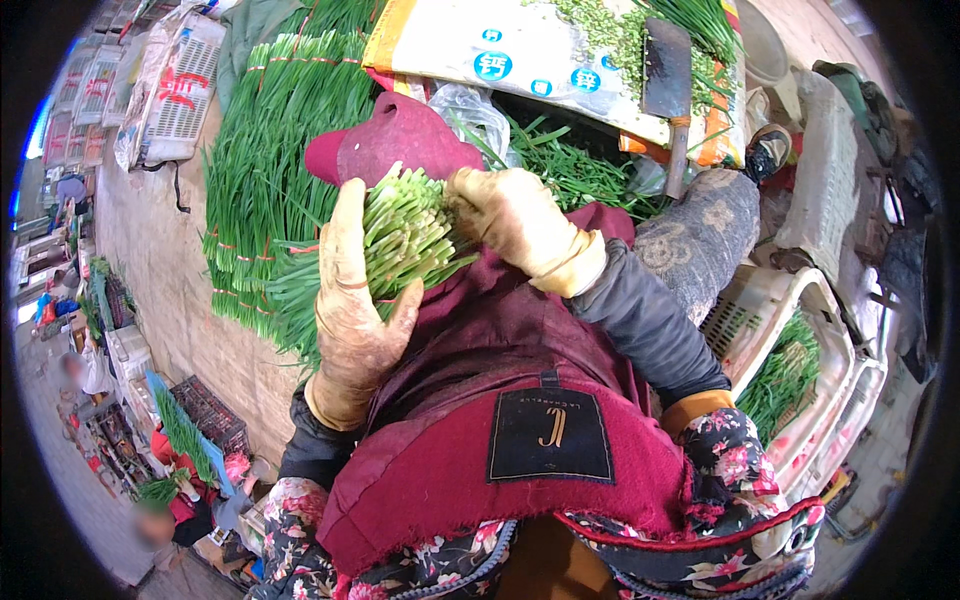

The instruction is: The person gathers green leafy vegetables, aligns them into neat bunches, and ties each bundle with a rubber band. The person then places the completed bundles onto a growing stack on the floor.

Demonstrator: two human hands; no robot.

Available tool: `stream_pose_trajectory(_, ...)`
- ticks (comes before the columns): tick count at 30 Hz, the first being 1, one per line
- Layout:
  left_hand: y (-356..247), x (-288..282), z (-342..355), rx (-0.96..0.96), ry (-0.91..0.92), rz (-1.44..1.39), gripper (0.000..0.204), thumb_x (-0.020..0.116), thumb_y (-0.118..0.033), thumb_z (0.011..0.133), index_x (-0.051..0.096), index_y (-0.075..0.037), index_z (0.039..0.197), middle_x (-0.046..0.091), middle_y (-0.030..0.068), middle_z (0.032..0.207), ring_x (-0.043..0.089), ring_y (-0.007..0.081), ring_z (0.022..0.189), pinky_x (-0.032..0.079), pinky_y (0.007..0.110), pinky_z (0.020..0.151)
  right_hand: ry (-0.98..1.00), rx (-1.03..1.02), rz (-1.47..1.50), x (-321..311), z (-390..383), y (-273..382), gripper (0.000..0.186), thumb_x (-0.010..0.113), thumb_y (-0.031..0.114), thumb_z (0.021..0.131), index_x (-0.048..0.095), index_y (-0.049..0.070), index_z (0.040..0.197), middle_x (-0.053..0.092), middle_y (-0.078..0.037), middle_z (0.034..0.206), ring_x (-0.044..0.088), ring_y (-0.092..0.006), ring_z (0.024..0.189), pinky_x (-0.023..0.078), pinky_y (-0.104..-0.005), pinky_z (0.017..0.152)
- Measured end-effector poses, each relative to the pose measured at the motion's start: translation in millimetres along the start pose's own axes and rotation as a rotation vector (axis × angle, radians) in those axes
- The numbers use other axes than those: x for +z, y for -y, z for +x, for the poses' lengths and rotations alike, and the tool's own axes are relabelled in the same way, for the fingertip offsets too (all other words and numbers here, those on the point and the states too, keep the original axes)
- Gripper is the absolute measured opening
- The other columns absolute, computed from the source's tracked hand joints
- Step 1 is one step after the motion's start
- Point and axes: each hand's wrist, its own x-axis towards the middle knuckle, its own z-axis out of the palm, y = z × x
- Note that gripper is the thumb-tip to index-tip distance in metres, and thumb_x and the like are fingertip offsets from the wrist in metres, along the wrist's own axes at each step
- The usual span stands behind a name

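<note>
A bunch of garlic chives [408, 228] lies over my lap, its pale cut ends pointing up at me and its green leaves trailing to the left. Along its left side my left hand [352, 290], in a stained yellowish glove, holds it with long fingers above and thumb below. My right hand [515, 222], in a matching glove, is closed against the bunch's upper right edge; what its fingertips pinch is hidden. A maroon cloth [410, 140] covers my lap beneath and beyond the bunch.
Tied garlic chive bundles [300, 110] stand in rows at the far left. A cleaver [668, 75] lies on a printed sack [460, 35] with chopped stem bits. Loose leaves [570, 165] lie below it. At right, a white plastic crate [800, 290] holds more greens. Another person [190, 500] is at lower left.
</note>
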Motion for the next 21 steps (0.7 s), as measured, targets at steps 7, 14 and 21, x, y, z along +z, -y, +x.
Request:
stream_pose_trajectory(7, -2, -24, 3, -0.163, 0.126, 0.050, 0.097, 0.083, -0.022, 0.072, 0.030, -0.002, 0.151, 0.048, 0.0187, 0.143, 0.050, 0.0317, 0.129, 0.038, 0.038, 0.109, -0.091, 0.613, 0.804, -32, -26, -16, 0.030, 0.063, 0.025, 0.097, 0.067, 0.001, 0.080, 0.060, -0.003, 0.061, 0.046, -0.0077, 0.044, 0.036, -0.0244, 0.042)
stream_pose_trajectory(14, 14, -23, 19, 0.139, 0.157, 0.374, 0.110, 0.083, -0.051, 0.058, 0.035, -0.012, 0.150, 0.037, 0.0182, 0.151, 0.042, 0.0404, 0.133, 0.037, 0.049, 0.108, 0.180, 0.084, -0.011, -44, -41, 2, 0.031, 0.062, 0.021, 0.095, 0.065, 0.002, 0.119, 0.068, -0.013, 0.097, 0.066, -0.0174, 0.087, 0.052, -0.0300, 0.075)
stream_pose_trajectory(21, 23, -8, 1, 0.041, 0.101, 0.114, 0.112, 0.080, -0.056, 0.063, 0.029, -0.012, 0.153, 0.042, 0.0199, 0.147, 0.042, 0.0382, 0.135, 0.036, 0.046, 0.108, 0.688, -0.231, 1.218, -92, 9, 70, 0.039, 0.063, 0.019, 0.093, 0.061, -0.008, 0.121, 0.070, -0.017, 0.105, 0.068, -0.0227, 0.095, 0.054, -0.0320, 0.082)
